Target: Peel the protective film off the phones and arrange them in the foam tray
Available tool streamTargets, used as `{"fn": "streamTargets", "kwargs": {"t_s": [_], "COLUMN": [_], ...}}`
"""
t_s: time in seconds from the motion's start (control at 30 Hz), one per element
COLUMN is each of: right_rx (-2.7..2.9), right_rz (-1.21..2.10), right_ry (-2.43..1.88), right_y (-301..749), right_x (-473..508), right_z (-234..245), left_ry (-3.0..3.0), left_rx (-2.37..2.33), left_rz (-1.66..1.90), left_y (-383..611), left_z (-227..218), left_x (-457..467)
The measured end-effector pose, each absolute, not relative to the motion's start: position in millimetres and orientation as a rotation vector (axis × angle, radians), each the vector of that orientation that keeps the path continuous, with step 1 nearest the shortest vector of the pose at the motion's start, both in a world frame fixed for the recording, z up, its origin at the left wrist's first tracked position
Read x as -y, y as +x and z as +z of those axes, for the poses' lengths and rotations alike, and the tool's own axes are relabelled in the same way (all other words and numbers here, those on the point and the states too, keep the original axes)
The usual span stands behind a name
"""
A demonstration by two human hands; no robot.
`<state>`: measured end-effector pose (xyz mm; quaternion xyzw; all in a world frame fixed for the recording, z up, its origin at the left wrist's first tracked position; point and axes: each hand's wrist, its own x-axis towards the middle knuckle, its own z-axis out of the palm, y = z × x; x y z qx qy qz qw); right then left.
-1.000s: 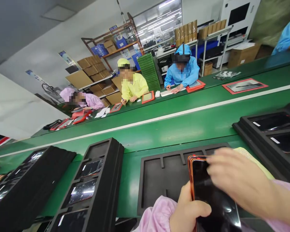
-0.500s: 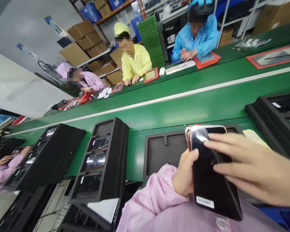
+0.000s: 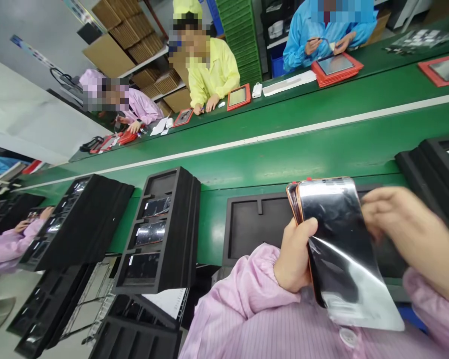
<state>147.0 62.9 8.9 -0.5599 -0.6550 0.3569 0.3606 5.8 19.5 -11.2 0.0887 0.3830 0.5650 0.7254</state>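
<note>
My left hand [image 3: 295,257] grips a stack of black phone panels with orange edges [image 3: 327,219] by its left side, thumb on the front. A clear protective film [image 3: 359,279] hangs partly lifted off the top panel. My right hand [image 3: 400,224] is closed at the film's upper right edge, fingers curled and pinching it. Both hands are held over an empty black foam tray [image 3: 254,224] on the green bench.
Black foam trays with panels stand to the left [image 3: 160,234] and far left [image 3: 78,219], another at the right edge [image 3: 437,169]. A green conveyor [image 3: 284,124] runs across. Three seated workers face me beyond it. A co-worker's sleeve [image 3: 3,244] shows at left.
My right hand went from resting flat on the top panel to pinching the film at the right edge and lifting it. The view tilted further down.
</note>
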Motion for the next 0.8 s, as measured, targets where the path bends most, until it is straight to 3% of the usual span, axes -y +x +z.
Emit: {"fn": "streamTargets", "kwargs": {"t_s": [0.1, 0.17, 0.23, 0.37, 0.6, 0.7, 0.8], "right_rx": [1.532, 1.358, 1.196, 1.227, 1.455, 1.556, 1.666], "right_rz": [1.438, 1.537, 1.393, 0.803, 0.529, 0.367, 0.388], "right_ry": [-1.443, -1.467, -1.542, -1.748, -1.879, -1.798, -1.513], "right_y": [149.3, 155.6, 169.4, 212.5, 217.2, 200.4, 189.0], "right_x": [-58.0, -57.7, -61.6, -76.8, -77.9, -75.2, -77.3], "right_z": [8.1, 7.6, 2.2, -34.0, -105.4, -93.7, -51.8], "left_ry": [0.173, 0.129, 0.088, 0.004, 0.083, 0.202, 0.29], "left_rx": [-0.815, -0.836, -0.878, -0.948, -0.877, -0.877, -0.911], "left_rz": [1.218, 1.188, 1.144, 1.025, 1.0, 0.968, 0.927], "left_y": [4.1, 1.0, -4.9, -20.3, -14.1, -3.2, 3.3], "left_z": [-21.3, -27.9, -32.5, -34.4, -18.4, -7.6, 0.4], "left_x": [-17.3, -15.5, -14.0, -12.7, -9.3, -8.2, -7.6]}}
